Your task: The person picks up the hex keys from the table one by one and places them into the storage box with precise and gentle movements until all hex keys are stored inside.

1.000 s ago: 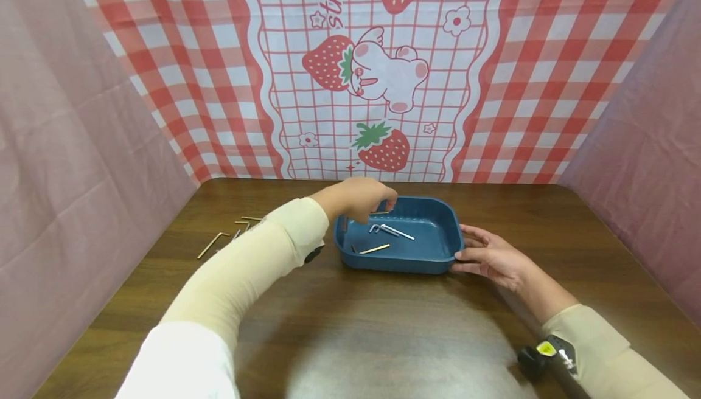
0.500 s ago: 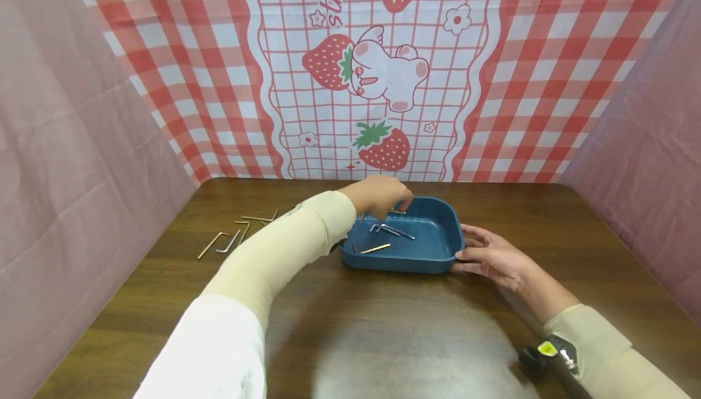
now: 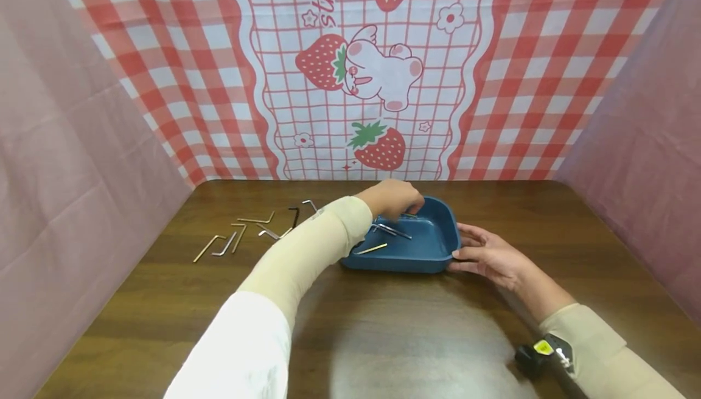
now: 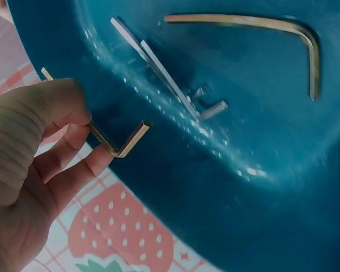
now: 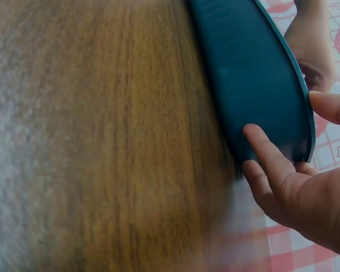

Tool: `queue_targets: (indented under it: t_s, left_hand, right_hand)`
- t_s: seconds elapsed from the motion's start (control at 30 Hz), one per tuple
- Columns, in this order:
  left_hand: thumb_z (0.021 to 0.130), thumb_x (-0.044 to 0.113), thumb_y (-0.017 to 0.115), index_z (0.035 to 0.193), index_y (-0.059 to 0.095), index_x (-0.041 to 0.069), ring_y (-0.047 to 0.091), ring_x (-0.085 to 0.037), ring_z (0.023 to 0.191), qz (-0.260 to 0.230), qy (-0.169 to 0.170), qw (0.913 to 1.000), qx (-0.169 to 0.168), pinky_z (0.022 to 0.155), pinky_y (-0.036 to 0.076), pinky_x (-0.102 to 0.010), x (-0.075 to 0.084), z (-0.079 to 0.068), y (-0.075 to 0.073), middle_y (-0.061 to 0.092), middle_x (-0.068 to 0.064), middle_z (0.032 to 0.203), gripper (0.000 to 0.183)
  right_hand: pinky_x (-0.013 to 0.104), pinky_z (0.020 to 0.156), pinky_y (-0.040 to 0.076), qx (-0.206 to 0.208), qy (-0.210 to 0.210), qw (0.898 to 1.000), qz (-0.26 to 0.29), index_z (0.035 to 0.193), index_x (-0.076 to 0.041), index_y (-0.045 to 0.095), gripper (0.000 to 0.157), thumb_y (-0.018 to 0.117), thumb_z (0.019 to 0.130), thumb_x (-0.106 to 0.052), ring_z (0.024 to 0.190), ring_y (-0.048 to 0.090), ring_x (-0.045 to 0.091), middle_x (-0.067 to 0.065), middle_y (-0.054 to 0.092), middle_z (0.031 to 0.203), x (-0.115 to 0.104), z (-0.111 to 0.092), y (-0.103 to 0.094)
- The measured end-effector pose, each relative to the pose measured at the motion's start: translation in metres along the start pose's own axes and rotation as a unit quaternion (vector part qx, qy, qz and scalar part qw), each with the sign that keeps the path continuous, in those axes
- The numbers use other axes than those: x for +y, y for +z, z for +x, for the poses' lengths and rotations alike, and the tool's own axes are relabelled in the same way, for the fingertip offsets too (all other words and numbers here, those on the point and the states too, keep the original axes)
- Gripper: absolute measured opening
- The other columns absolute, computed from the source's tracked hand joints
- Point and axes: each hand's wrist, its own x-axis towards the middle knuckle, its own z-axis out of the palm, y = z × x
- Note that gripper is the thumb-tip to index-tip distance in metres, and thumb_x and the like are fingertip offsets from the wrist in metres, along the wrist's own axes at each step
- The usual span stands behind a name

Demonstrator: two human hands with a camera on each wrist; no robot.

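1. Since the earlier frame, my left hand [image 3: 394, 197] is farther right, over the blue tray's [image 3: 402, 265] far side.
2. I see its fingers nearly closed, pinching a bent gold stick [image 4: 131, 141].
3. My right hand [image 3: 495, 259] touches the tray's right end, fingers spread.
4. Two silver sticks [image 4: 170, 80] and another gold stick [image 4: 243, 21] lie inside.
5. More bent sticks [image 3: 206, 247] lie left, on the counter [image 3: 383, 326].

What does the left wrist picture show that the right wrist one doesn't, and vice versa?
Only the left wrist view shows a gold hex key pinched in the left hand, plus two silver hex keys and another gold key in the blue tray. Only the right wrist view shows the wooden tabletop and, clearly, the right hand touching the tray's outside. Both show the tray and strawberry-print cloth.
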Motion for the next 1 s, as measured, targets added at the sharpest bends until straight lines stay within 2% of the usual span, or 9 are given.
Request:
queue_targets:
  t_s: [0.23,0.57,0.7,1.0]
  left_hand:
    - [0.075,-0.001,0.068,0.084,0.063,0.019,0.053,-0.011,0.076,-0.002,0.005,0.9999,0.012,0.069,0.046,-0.028,0.004,0.016,0.002,0.060,0.007,0.082,0.022]
    - [0.076,0.002,0.071,0.073,0.063,0.017,0.053,-0.011,0.071,-0.038,-0.011,0.9991,-0.016,0.063,0.044,-0.024,0.007,0.020,0.000,0.062,0.006,0.074,0.017]
    - [0.077,0.002,0.072,0.077,0.069,0.015,0.056,-0.010,0.073,-0.062,-0.005,0.9978,-0.023,0.064,0.047,-0.023,0.006,0.021,0.000,0.065,0.005,0.077,0.013]
    - [0.075,0.005,0.075,0.088,0.075,0.012,0.061,-0.013,0.084,-0.080,0.002,0.9967,-0.008,0.074,0.050,-0.025,-0.002,0.017,-0.008,0.068,0.004,0.086,0.015]
  right_hand:
    - [0.051,0.095,0.046,-0.009,-0.006,1.000,0.003,0.153,0.003,-0.001,0.084,0.058,0.092,0.005,0.099,0.064,0.021,0.037,0.011,0.150,-0.001,-0.002,0.000]
    - [0.050,0.094,0.047,-0.016,-0.004,1.000,0.005,0.153,0.003,-0.002,0.085,0.057,0.092,0.004,0.101,0.063,0.022,0.037,0.009,0.151,0.000,0.000,0.001]
    - [0.050,0.095,0.047,-0.019,-0.004,1.000,0.003,0.153,0.003,-0.002,0.084,0.056,0.093,0.004,0.101,0.064,0.023,0.038,0.009,0.151,0.001,0.000,0.000]
    - [0.049,0.093,0.048,-0.016,-0.008,1.000,0.006,0.153,0.003,0.001,0.083,0.056,0.091,0.007,0.099,0.064,0.022,0.036,0.015,0.148,0.001,0.002,0.001]
